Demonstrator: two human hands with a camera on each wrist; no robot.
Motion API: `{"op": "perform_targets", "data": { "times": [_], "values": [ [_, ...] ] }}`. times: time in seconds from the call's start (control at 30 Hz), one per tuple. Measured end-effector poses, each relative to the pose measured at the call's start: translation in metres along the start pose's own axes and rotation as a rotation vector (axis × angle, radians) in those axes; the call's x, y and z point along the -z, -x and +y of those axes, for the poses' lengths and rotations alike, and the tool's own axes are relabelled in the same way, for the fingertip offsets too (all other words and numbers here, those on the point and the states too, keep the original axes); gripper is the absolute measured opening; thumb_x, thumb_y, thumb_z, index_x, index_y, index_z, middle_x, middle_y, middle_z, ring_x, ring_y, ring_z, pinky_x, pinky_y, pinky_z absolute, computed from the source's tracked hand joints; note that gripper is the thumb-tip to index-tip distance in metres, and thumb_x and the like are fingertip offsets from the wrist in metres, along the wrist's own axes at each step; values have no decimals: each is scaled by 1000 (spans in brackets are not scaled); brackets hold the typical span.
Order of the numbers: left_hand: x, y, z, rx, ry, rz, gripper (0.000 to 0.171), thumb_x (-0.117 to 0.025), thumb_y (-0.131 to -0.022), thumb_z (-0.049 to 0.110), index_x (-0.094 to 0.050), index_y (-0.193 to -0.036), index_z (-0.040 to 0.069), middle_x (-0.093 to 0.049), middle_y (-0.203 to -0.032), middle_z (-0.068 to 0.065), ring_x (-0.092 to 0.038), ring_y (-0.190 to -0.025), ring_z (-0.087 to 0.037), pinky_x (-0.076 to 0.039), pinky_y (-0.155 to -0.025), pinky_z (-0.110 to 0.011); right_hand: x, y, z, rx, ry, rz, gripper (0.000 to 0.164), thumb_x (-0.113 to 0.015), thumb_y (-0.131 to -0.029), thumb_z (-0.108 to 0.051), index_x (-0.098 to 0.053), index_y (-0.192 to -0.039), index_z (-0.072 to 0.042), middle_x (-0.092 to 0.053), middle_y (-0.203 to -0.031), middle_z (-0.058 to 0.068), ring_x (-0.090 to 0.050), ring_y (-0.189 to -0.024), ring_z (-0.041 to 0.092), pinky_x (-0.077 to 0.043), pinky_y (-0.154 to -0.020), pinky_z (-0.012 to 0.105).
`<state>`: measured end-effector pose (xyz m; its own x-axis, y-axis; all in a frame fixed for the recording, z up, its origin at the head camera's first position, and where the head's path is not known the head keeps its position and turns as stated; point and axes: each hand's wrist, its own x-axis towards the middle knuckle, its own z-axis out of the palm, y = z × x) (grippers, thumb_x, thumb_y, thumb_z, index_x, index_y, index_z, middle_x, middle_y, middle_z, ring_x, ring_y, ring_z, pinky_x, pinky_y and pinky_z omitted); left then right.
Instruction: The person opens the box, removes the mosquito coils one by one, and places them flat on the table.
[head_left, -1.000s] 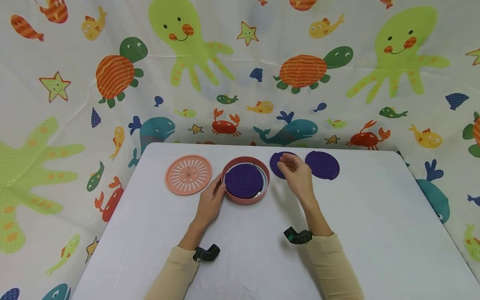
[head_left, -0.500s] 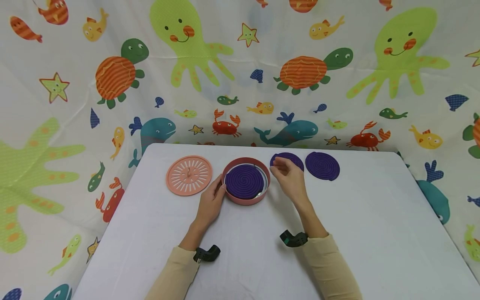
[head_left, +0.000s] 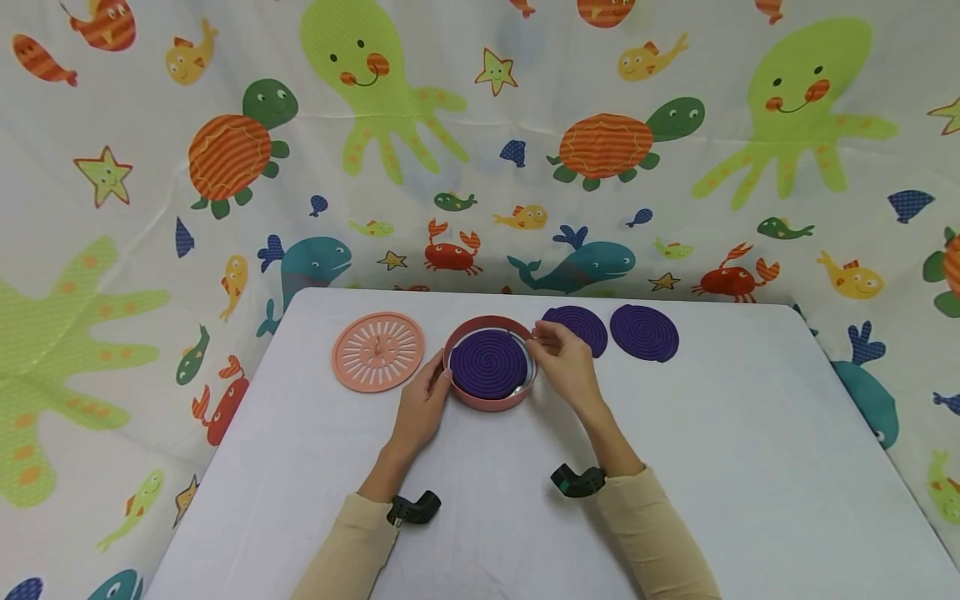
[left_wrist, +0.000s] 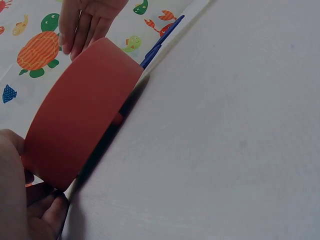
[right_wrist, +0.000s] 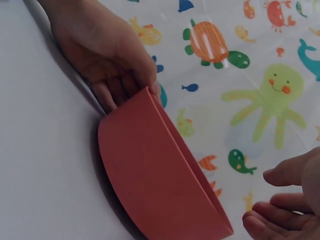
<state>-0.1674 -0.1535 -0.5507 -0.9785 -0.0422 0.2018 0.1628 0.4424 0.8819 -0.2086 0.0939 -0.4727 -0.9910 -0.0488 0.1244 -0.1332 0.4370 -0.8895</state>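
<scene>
A round pinkish-red mosquito coil holder (head_left: pixel 491 405) sits on the table with a purple mosquito coil (head_left: pixel 487 362) lying inside it. My left hand (head_left: pixel 420 404) grips the holder's left side, its fingers reaching toward the underside in the left wrist view. Beside the right rim is my right hand (head_left: pixel 567 364), holding nothing, thumb and fingers apart. In the right wrist view a gap separates the right fingertips (right_wrist: pixel 252 222) from the holder wall (right_wrist: pixel 155 175). To the left lies the slotted pink lid (head_left: pixel 378 352).
Two more purple coils, a nearer one (head_left: pixel 585 327) partly behind my right hand and another coil (head_left: pixel 645 332), lie flat at the right. The white table (head_left: pixel 480 500) ends at a sea-animal printed curtain (head_left: pixel 480 167) behind.
My right hand has moved left, from over the nearer loose coil to the holder's right rim, uncovering more of that coil. The left hand keeps its grip on the holder.
</scene>
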Motion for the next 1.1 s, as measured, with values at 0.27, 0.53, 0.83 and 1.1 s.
{"op": "perform_targets", "data": {
  "times": [0.27, 0.53, 0.83, 1.1],
  "values": [
    [0, 0, 0, -5, 14, -2, 52, -50, -106, 33, -44, -151, 8, -51, -152, -9, -48, -141, -20, -42, -116, -37, -6, 1, 0, 9, 3, -4, 40, -69, -95, -18, -63, -130, 0, -71, -120, 16, -68, -108, 27, -58, -100, 41],
    [0, 0, -1, -5, 23, -3, 52, -49, -106, 33, -45, -151, 8, -52, -151, -10, -49, -140, -21, -43, -115, -36, -12, 1, 0, 56, 3, -13, 38, -69, -94, -13, -64, -128, 3, -71, -119, 18, -68, -108, 29, -59, -97, 42],
    [0, 0, -1, -9, 23, -4, 52, -49, -106, 32, -44, -151, 8, -51, -152, -9, -49, -141, -20, -42, -116, -35, -16, 1, -3, 80, 55, -37, 41, -69, -94, -15, -61, -130, 3, -68, -122, 20, -67, -110, 30, -59, -97, 43],
    [0, 0, -3, -8, 25, -2, 52, -50, -106, 34, -44, -151, 8, -52, -152, -8, -49, -141, -19, -42, -116, -36, -20, 0, -7, 114, 104, -41, 42, -70, -93, -14, -62, -128, 6, -68, -121, 22, -68, -109, 33, -60, -94, 43]
  ]
}}
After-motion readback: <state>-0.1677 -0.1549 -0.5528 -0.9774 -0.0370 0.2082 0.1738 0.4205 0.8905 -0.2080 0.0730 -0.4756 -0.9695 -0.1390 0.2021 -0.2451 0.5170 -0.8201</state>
